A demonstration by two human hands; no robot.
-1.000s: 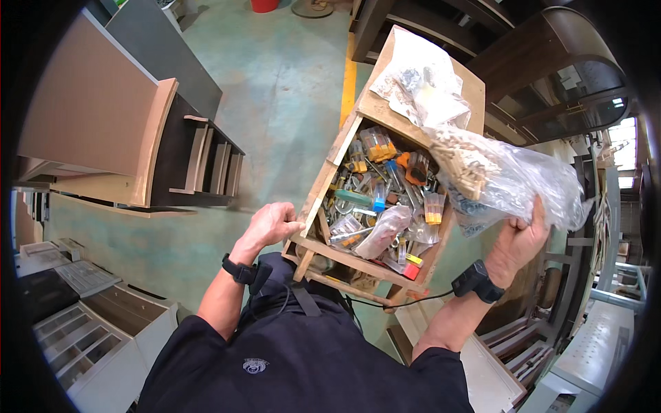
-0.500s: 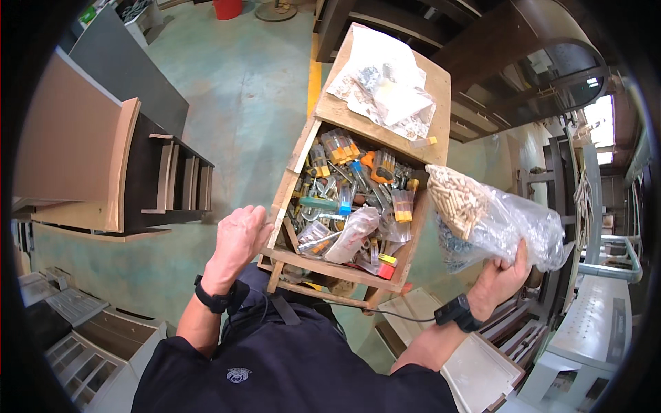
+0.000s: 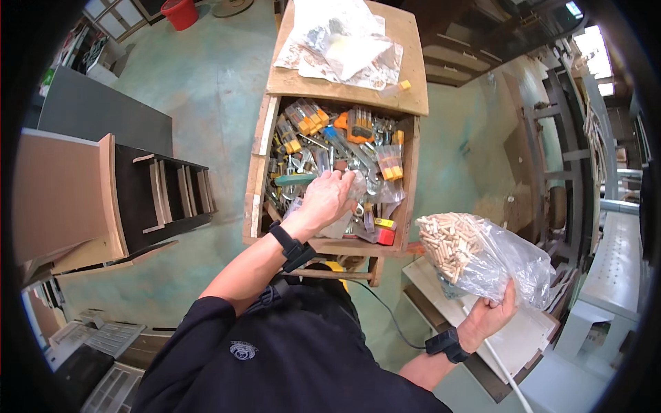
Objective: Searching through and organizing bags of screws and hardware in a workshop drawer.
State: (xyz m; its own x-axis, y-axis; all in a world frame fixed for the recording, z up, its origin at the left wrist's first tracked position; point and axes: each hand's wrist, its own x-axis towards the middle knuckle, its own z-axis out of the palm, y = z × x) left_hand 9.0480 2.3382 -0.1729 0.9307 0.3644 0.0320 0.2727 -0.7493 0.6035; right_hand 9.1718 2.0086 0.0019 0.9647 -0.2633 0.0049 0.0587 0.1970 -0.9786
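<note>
My right hand (image 3: pixel 490 318) is closed on a clear plastic bag (image 3: pixel 520 258) of small wooden dowels (image 3: pixel 451 244), held to the right of an open wooden drawer (image 3: pixel 411 168). The dowels are bunched at the bag's left end. Over the drawer's near part, my left hand (image 3: pixel 322 199) has its fingers curled on a crumpled plastic bag (image 3: pixel 337 227), mostly hidden beneath the hand. Around it lie several clear cases with orange ends (image 3: pixel 389 162), a green-handled tool (image 3: pixel 295 179), loose metal tools and a red-and-yellow box (image 3: pixel 384 234).
A white plastic bag (image 3: pixel 344 41) lies on the cabinet top (image 3: pixel 410 100) behind the drawer, near a small yellow-ended case (image 3: pixel 396 89). Furniture panels (image 3: pixel 103 110) stand at left. A pale board (image 3: pixel 509 330) lies below my right hand, and a red bucket (image 3: pixel 180 14) stands far left.
My left hand has moved right, from beside the drawer to the crumpled bag inside it. My right hand still holds the dowel bag, now lower in view. The whole view has shifted.
</note>
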